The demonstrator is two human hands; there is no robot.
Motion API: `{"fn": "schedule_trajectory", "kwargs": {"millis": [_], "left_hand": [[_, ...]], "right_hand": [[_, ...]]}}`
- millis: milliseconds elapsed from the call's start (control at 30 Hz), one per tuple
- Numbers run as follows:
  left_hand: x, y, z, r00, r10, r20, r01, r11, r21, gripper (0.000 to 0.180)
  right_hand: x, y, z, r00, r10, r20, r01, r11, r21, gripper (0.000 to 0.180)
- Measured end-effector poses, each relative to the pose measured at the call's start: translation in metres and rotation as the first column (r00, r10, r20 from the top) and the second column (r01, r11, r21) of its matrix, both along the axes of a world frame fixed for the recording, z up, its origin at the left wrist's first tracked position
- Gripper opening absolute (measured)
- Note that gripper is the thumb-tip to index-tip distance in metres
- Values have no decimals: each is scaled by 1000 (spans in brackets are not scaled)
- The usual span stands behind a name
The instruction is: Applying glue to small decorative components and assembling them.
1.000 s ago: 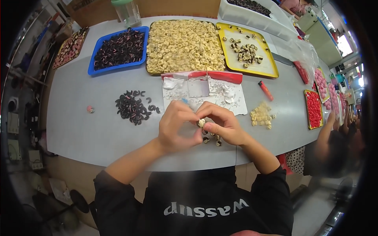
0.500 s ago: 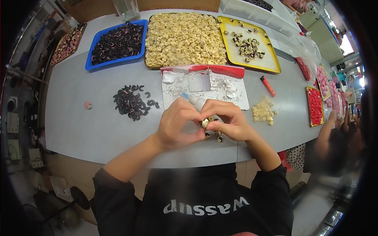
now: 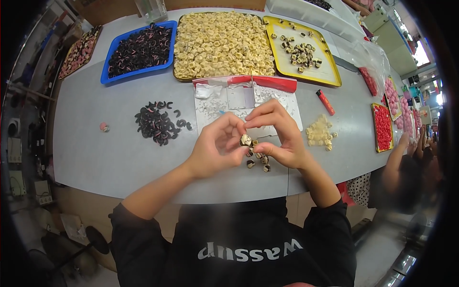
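My left hand (image 3: 215, 147) is closed, pinching a small cream-and-black piece (image 3: 245, 139) between thumb and fingers. My right hand (image 3: 281, 136) is beside it with thumb and fingers spread apart; its fingertips come close to the left fingers, and whether they touch is hard to tell. Several similar cream-and-black pieces (image 3: 266, 168) lie on the table just under the hands. Left of them is a heap of black curved pieces (image 3: 158, 123). To the right lies a small pile of cream cube-shaped pieces (image 3: 319, 131). Behind the hands, a white sheet with a red edge (image 3: 284, 85) carries scattered scraps.
Along the back stand a blue tray (image 3: 104, 76) of black pieces, a tray heaped with cream cubes (image 3: 222, 43), and a yellow tray (image 3: 337, 76) of assembled pieces. A red lighter (image 3: 325, 102) lies at right, near a knife (image 3: 346, 64). A small pink piece (image 3: 104, 126) sits far left.
My right thumb and fingers have spread away from the small piece, which both hands were gripping. The left hand keeps it, now more exposed.
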State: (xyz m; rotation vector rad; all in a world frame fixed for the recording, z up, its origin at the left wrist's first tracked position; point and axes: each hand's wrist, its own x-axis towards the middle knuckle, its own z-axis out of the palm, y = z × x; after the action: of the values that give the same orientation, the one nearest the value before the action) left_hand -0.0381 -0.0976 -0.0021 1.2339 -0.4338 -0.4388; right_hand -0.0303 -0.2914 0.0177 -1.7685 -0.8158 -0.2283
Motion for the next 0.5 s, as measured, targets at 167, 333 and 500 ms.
{"fn": "schedule_trajectory", "kwargs": {"millis": [167, 333, 500], "left_hand": [[4, 2, -4, 988, -102, -113, 88, 989, -121, 25], [9, -6, 2, 939, -246, -241, 183, 949, -257, 41], [3, 1, 4, 874, -227, -430, 130, 961, -244, 58]], "right_hand": [[3, 2, -4, 997, 80, 1, -79, 996, -37, 30], [-1, -9, 6, 999, -11, 46, 16, 994, -105, 29], [-3, -1, -4, 998, 53, 20, -52, 997, -49, 23]]}}
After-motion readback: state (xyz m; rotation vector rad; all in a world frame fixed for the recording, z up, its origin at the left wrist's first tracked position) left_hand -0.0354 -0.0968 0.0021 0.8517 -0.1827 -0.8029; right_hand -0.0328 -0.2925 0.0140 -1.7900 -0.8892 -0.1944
